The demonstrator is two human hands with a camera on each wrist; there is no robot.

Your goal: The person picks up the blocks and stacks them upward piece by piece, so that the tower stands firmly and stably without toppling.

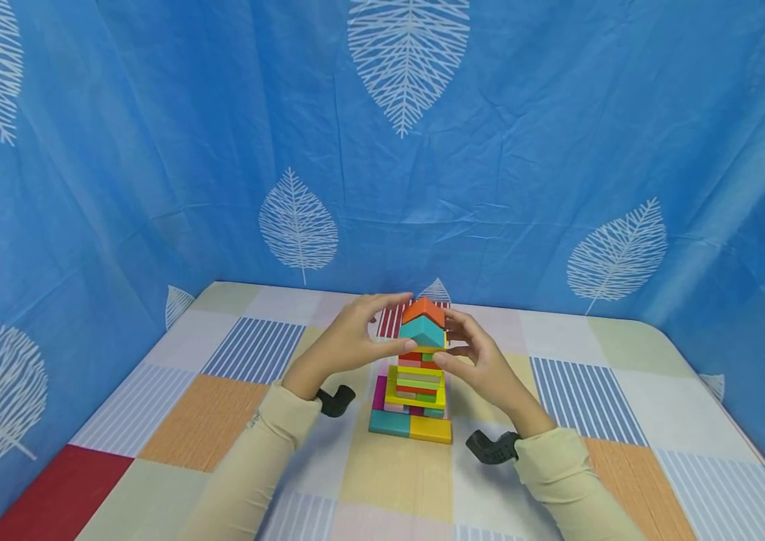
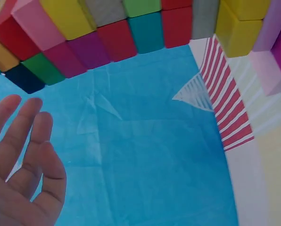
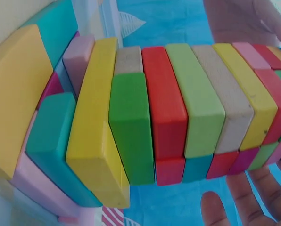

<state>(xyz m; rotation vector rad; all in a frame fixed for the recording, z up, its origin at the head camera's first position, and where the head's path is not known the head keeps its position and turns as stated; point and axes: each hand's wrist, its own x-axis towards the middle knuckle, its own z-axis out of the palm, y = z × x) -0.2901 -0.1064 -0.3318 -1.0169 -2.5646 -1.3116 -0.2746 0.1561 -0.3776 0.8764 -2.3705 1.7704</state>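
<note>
A tower (image 1: 416, 383) of coloured blocks stood mid-tabletop (image 1: 633, 391), widest layers lowest for steadiness. The left hand (image 1: 349, 338) and right hand (image 1: 480, 361) flanked its roof block (image 1: 423, 323), each grip released, fingers apparently steadying it.

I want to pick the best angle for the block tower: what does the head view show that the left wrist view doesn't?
Only the head view shows the whole tower on the checked tablecloth, its orange roof block on top, and both hands, left hand and right hand, at its upper part. Only the left wrist view shows the blocks close up, and the left hand's fingers straight and apart from them. Both show the coloured blocks and the blue leaf-print cloth.
</note>
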